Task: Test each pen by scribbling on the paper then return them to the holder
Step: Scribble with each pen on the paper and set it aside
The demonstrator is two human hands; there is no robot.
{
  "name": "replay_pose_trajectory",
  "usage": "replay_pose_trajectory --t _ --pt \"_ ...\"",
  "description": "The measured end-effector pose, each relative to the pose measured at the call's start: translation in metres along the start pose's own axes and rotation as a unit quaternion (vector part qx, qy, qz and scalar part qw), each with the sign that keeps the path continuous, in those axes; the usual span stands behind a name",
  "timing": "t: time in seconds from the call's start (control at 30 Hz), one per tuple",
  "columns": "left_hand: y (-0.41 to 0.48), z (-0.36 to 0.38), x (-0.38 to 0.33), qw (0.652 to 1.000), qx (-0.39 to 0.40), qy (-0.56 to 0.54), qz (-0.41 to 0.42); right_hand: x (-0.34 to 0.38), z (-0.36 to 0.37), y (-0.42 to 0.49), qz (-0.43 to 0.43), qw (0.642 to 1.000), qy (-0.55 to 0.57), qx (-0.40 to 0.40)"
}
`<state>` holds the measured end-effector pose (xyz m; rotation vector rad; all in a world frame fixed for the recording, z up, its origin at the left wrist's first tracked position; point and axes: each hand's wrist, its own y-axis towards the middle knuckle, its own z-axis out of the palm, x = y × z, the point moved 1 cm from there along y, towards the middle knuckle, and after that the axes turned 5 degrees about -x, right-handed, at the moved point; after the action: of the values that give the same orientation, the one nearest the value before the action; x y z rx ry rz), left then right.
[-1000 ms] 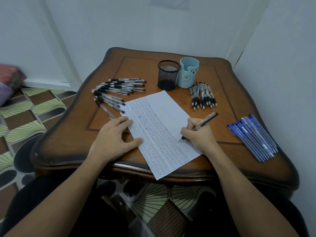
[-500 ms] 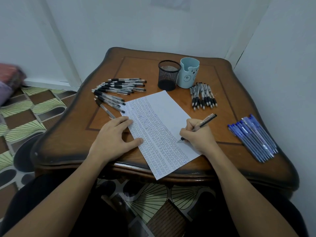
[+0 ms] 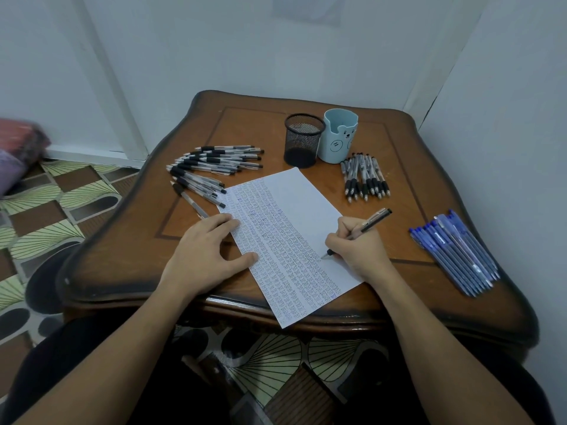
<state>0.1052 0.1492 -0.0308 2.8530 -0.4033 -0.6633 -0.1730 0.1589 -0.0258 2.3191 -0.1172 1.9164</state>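
From the head view, you are in the scribbling step: your right hand has its fingers curled round a grey pen in a writing pinch. The tip is down on the paper at the end of a row of marks, and the cap end points up toward the table's right edge. The wrist rests on the sheet's right margin near the front edge of the table, and the forearm comes in from the near right corner. Your left hand lies flat with the fingers spread and relaxed. Fingertips and thumb press on the paper's left edge and grasp nothing, so the sheet is pinned. The sheet lies slanted across the table's middle, with its near corner hanging over the front edge, and most of it is filled with marks. Both holders look empty: the black mesh holder and the blue bear holder stand touching near the far edge. Black-grip pens fan out toward the left edge, a second bundle lies just in front of the blue holder, and blue pens lie by the right edge. I judge the task far from done. Once this mark shows ink, lift the tip, reach to the far edge and drop the pen upright into a holder while your left hand holds the paper.
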Motion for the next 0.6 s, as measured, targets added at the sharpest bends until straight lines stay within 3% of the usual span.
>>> replay_pose_trajectory --t 0.43,0.6 --pt "0.001 0.0 0.001 1.0 0.0 0.0 0.001 -0.002 -0.001 0.002 -0.004 1.0 -0.013 -0.009" --pt "-0.001 0.0 0.0 1.0 -0.006 -0.006 -0.001 -0.002 -0.008 0.01 0.029 0.994 0.084 -0.056"
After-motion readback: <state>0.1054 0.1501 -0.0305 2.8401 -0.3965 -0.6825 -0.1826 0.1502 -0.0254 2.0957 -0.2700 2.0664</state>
